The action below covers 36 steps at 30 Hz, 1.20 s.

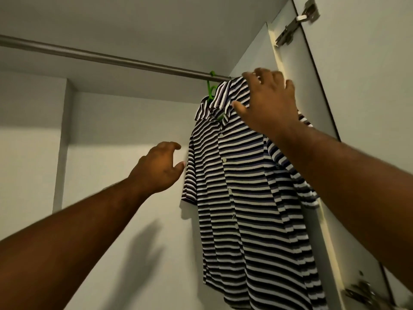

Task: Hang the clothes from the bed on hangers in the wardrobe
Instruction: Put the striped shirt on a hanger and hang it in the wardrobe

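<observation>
At two o'clock: our right hand [271, 101], fingers spread, rests on the striped shirt [241, 186] shoulder, likely settling it.
Hanger: green hanger [210, 90] hooked on rail [100, 55].
At nine o'clock: our left hand [159, 166], fingers loosely wide, empty, near sleeve.

A striped shirt [241, 186] hangs on a green hanger [211, 90] from a metal rail [100, 57]. The right hand [268, 104], fingers spread, rests on its collar at one o'clock; the left hand [156, 166] hovers open beside its sleeve.
</observation>
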Motion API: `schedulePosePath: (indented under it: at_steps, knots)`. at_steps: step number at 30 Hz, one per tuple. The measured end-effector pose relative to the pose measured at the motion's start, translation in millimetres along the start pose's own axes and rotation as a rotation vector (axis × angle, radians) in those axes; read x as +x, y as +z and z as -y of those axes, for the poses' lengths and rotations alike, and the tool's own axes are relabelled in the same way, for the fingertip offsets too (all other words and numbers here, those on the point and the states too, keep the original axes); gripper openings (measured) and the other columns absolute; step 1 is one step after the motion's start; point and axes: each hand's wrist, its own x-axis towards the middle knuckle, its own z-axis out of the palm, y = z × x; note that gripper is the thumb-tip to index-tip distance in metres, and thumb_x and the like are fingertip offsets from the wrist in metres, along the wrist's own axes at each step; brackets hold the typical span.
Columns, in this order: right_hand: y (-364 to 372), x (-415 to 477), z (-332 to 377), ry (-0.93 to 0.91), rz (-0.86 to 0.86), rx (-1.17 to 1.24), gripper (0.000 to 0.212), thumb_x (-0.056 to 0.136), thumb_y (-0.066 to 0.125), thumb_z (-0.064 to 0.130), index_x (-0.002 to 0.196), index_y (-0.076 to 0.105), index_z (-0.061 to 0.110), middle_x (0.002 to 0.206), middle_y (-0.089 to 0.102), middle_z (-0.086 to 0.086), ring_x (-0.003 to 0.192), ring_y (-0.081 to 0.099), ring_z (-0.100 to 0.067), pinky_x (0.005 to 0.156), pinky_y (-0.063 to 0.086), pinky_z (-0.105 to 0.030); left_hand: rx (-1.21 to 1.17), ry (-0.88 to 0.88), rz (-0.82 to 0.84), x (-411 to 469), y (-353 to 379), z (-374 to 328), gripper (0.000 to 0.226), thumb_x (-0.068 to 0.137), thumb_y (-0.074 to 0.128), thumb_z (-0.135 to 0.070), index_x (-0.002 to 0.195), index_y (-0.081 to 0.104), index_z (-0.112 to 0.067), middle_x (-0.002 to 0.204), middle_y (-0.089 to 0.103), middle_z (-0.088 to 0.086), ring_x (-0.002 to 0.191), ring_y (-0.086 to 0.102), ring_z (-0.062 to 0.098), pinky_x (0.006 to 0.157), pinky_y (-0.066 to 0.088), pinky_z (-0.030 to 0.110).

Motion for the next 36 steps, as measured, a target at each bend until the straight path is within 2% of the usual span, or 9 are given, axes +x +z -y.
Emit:
schedulePosePath:
  at_steps: [8,17,19,22,24,27,32,34,36]
  knots:
    - [-6,-76,4,-0.174,0.127,0.078,0.062,0.095,0.051,0.056,0.15,0.043,0.026,0.155,0.042,-0.004,0.145,0.033,-0.026,0.122,0.025,-0.05,0.035,0.036,0.08,-51,5,-9,0.057,0.097,0.057,-0.042,0.148,0.04,-0.02,0.155,0.04,0.0,0.14,0.04,0.023,0.11,0.038,0.045]
    - [-54,-184,-27,-0.214,0.259,0.317,0.053,0.097,0.058,0.043,0.144,0.052,0.019,0.146,0.052,-0.005,0.136,0.042,-0.024,0.114,0.031,-0.034,0.009,0.181,0.085,-129,4,-59,0.057,0.095,0.054,-0.041,0.146,0.042,-0.018,0.153,0.044,0.005,0.137,0.043,0.029,0.109,0.04,0.05]
    - [-72,-225,-46,-0.177,0.332,0.368,0.051,0.097,0.06,0.041,0.143,0.053,0.021,0.144,0.052,-0.003,0.134,0.043,-0.021,0.111,0.032,-0.03,-0.019,0.227,0.104,-157,14,-84,0.056,0.095,0.053,-0.042,0.146,0.043,-0.018,0.153,0.044,0.004,0.137,0.043,0.027,0.11,0.039,0.047]
    - [-100,-297,-76,-0.12,0.48,0.435,0.05,0.097,0.06,0.041,0.143,0.053,0.023,0.145,0.053,0.0,0.134,0.044,-0.018,0.11,0.037,-0.032,-0.12,0.272,0.154,-212,36,-129,0.054,0.094,0.056,-0.038,0.144,0.047,-0.017,0.149,0.048,0.005,0.134,0.046,0.025,0.109,0.038,0.042]
    - [-125,-355,-101,-0.076,0.58,0.439,0.048,0.098,0.059,0.042,0.142,0.054,0.024,0.145,0.053,0.003,0.136,0.043,-0.015,0.11,0.038,-0.03,-0.196,0.307,0.232,-258,55,-166,0.053,0.096,0.055,-0.037,0.143,0.048,-0.016,0.146,0.051,0.004,0.134,0.047,0.023,0.111,0.037,0.037]
    - [-168,-442,-138,0.004,0.71,0.464,0.042,0.099,0.06,0.038,0.138,0.058,0.025,0.142,0.056,0.005,0.133,0.045,-0.013,0.106,0.038,-0.025,-0.324,0.309,0.351,-333,86,-219,0.051,0.098,0.052,-0.038,0.144,0.049,-0.016,0.146,0.051,0.004,0.135,0.047,0.022,0.112,0.038,0.038]
    - [-261,-588,-202,0.256,0.905,0.401,0.035,0.098,0.065,0.029,0.132,0.064,0.021,0.136,0.061,0.003,0.127,0.052,-0.016,0.105,0.043,-0.027,-0.561,0.307,0.603,-458,144,-328,0.047,0.097,0.052,-0.038,0.141,0.052,-0.019,0.144,0.054,-0.001,0.133,0.048,0.018,0.111,0.04,0.036]
    - [-308,-634,-225,0.377,0.978,0.339,0.034,0.099,0.064,0.03,0.132,0.064,0.022,0.135,0.062,0.004,0.126,0.051,-0.015,0.105,0.043,-0.027,-0.674,0.354,0.712,-497,161,-382,0.046,0.096,0.051,-0.038,0.137,0.056,-0.017,0.139,0.059,0.001,0.128,0.054,0.019,0.107,0.046,0.04]
    - [-354,-670,-242,0.489,1.05,0.266,0.034,0.1,0.061,0.033,0.133,0.063,0.025,0.135,0.061,0.008,0.125,0.051,-0.011,0.105,0.042,-0.025,-0.791,0.414,0.811,-530,169,-433,0.045,0.097,0.051,-0.038,0.135,0.059,-0.016,0.134,0.062,0.001,0.124,0.056,0.017,0.104,0.048,0.035]
